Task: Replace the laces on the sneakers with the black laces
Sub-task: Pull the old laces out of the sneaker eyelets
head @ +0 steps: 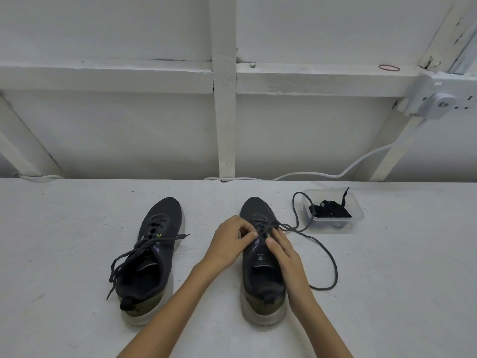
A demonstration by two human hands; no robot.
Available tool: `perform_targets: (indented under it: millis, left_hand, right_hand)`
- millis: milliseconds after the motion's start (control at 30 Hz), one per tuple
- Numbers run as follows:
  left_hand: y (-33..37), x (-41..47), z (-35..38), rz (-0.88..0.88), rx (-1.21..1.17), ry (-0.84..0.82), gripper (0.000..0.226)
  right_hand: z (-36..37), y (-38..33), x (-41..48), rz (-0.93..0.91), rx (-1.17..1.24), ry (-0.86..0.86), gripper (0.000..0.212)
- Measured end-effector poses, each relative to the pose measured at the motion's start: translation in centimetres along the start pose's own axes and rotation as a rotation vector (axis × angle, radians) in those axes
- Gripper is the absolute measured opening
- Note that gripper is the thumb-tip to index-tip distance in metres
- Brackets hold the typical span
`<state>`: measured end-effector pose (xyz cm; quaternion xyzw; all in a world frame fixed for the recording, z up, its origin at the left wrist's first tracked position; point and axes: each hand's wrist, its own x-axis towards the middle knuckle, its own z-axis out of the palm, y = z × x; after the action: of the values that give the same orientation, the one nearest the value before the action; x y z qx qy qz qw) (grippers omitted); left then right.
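Note:
Two dark sneakers stand side by side on the white table, toes pointing away from me. The left sneaker [152, 257] is untouched, its grey lace untied and spilling over its left side. On the right sneaker [262, 262], my left hand [229, 244] pinches the grey lace [327, 251] at the eyelets. My right hand [282, 251] rests on the shoe's right side, fingertips at the lace. A long loose end of that lace loops out over the table to the right. The black laces [329, 210] lie bundled in a clear plastic tub [357, 209] at the right.
A white wall with wooden battens rises just behind the table. A white cable [361, 161] runs from a socket [436, 102] at the upper right down along the table's back edge. A red rubber band [389, 67] lies on a ledge.

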<state>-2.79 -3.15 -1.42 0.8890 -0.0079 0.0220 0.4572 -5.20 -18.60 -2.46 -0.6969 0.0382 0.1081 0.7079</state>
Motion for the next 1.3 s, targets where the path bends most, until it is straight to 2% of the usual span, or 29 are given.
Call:
perform_targets:
  millis: [100, 267, 333, 400, 533, 767, 867, 967, 1100, 1200, 1300]
  left_hand:
    - [0.5, 0.2, 0.1, 0.064, 0.152, -0.014, 0.012]
    - [0.9, 1.3, 0.8, 0.021, 0.28, 0.081, 0.014]
    - [0.8, 1.3, 1.1, 0.024, 0.244, 0.104, 0.011]
    - [0.1, 1.0, 1.0, -0.002, 0.109, 0.127, 0.01]
    - [-1.0, -0.4, 1.0, -0.167, -0.195, 0.155, 0.02]
    - [-0.5, 0.0, 1.4, -0.115, -0.054, 0.139, 0.017]
    - [-0.5, 1.2, 0.8, -0.155, 0.018, 0.216, 0.018]
    - [-0.5, 1.2, 1.0, -0.192, -0.048, 0.271, 0.018]
    - [-0.3, -0.2, 1.8, -0.227, -0.184, 0.246, 0.028]
    - [-0.5, -0.5, 2.1, -0.201, -0.177, 0.226, 0.021]
    - [-0.4, 0.5, 0.8, -0.195, -0.209, 0.308, 0.018]
  right_hand:
    - [0.0, -0.1, -0.1, -0.003, 0.007, -0.015, 0.054]
    - [0.2, -0.2, 0.0, 0.015, 0.022, -0.019, 0.054]
    - [0.1, -0.1, 0.0, 0.015, 0.028, -0.017, 0.054]
    - [0.0, 0.0, 0.0, 0.018, 0.036, -0.022, 0.054]
    - [0.0, 0.2, 0.1, 0.02, 0.046, -0.021, 0.054]
    - [0.0, 0.3, 0.1, 0.028, 0.056, -0.021, 0.054]
    - [-0.1, 0.3, 0.1, 0.029, 0.048, -0.027, 0.055]
    - [0.0, 0.3, 0.0, 0.031, 0.057, -0.016, 0.056]
    - [0.1, 0.3, 0.1, 0.032, 0.054, -0.012, 0.054]
    - [0.1, 0.3, 0.2, 0.028, 0.056, -0.016, 0.053]
    - [0.1, 0.3, 0.1, 0.028, 0.059, -0.021, 0.055]
